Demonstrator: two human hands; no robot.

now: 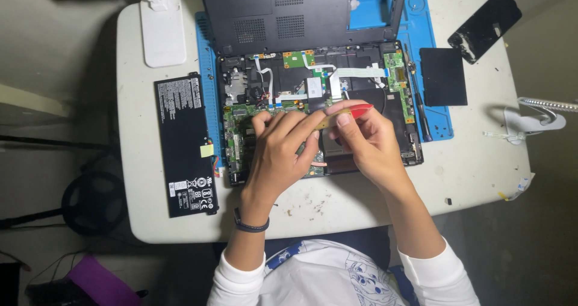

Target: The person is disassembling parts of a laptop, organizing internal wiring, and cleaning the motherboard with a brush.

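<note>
Fingers of the right hand (367,140) pinch a slim, light, rigid yellow screwdriver with red cap (344,114) mid-shaft, the half-curled left hand (280,149) steadying its tip over the fragile green circuit board (241,139) inside the opened black laptop (313,95).

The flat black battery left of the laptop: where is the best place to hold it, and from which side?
Probably by its two long edges near the middle, coming from above. The battery lies flat on the table, long and thin, its left edge free; its right edge sits against the blue mat.
</note>
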